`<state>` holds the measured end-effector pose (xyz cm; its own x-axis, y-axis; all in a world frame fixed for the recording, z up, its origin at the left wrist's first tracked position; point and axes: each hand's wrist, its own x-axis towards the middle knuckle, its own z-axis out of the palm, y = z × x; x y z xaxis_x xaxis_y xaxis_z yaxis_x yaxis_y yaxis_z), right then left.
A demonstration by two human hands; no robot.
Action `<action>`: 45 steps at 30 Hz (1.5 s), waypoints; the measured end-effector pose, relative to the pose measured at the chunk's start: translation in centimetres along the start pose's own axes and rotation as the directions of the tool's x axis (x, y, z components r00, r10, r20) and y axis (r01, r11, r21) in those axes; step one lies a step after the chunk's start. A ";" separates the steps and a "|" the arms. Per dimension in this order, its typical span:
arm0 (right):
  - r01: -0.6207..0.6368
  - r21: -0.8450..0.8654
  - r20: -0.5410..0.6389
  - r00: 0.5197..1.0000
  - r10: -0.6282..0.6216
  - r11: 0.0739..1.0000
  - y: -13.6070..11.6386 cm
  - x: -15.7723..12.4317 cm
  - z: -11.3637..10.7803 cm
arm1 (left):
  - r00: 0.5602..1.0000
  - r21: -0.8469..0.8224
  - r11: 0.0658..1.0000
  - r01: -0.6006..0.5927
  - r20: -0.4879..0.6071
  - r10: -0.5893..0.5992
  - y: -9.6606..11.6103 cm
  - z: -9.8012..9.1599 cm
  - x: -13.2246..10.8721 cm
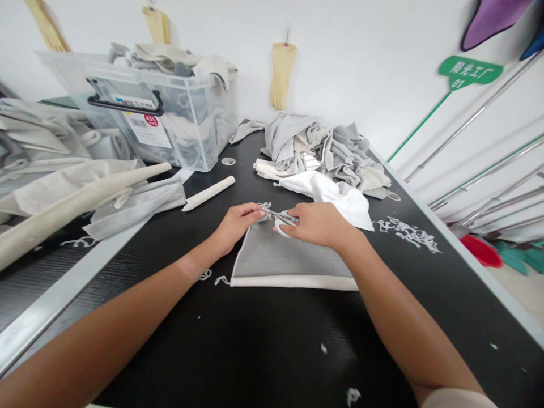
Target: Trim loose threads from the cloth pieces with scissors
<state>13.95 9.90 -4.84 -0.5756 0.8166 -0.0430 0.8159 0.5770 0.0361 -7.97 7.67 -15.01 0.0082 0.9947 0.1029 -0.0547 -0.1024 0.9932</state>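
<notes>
A grey cloth (289, 258) with a white lower edge lies flat on the black table (255, 340). At its upper left corner my left hand (238, 222) pinches a small tuft of white thread (266, 206). My right hand (312, 222) holds scissors (284, 220) by their pale handles, and the blades point left at the tuft, close to my left fingertips. A loose thread end (221, 280) sticks out at the cloth's lower left corner.
Behind the cloth are a white cloth (340, 198) and a heap of grey cloths (297, 139). Thread scraps (410, 233) lie at right. At left stand a clear bin (199, 122) of cloths, a rolled cloth (209, 193) and more piled fabric (55, 181).
</notes>
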 end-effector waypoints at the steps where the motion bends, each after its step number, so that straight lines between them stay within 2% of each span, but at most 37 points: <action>1: -0.004 -0.007 0.006 1.000 0.004 1.000 0.0 0.0 0.0 | 1.000 0.002 1.000 0.003 0.002 -0.003 0.0 0.0 0.0; 5: -0.012 -0.026 0.032 0.999 0.013 1.000 0.0 -0.1 -0.1 | 1.000 -0.001 1.000 0.008 0.002 -0.008 0.0 0.0 -0.1; 13: -0.033 -0.045 0.012 0.999 0.033 0.998 -0.3 0.1 0.1 | 1.000 -0.002 1.000 0.008 -0.028 -0.008 0.0 0.1 0.0; 22: -0.027 -0.082 -0.005 1.000 0.026 0.996 -1.0 0.3 0.3 | 0.998 -0.075 0.996 0.053 -0.041 -0.056 0.2 0.2 -0.2; 32: -0.021 -0.100 -0.034 0.999 0.018 0.995 -2.1 0.6 1.3 | 0.998 -0.056 0.998 0.013 -0.068 -0.017 0.0 0.2 0.1; 45: -0.059 -0.077 -0.022 0.998 0.058 0.995 -2.6 0.3 1.3 | 0.994 0.040 0.998 -0.051 -0.093 0.054 -0.6 0.2 0.3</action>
<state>11.76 8.61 -6.25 -0.5286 0.8487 -0.0185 0.8420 0.5270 0.1155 -7.69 8.01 -15.57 -0.0873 0.9847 0.1511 -0.0154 -0.1530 0.9881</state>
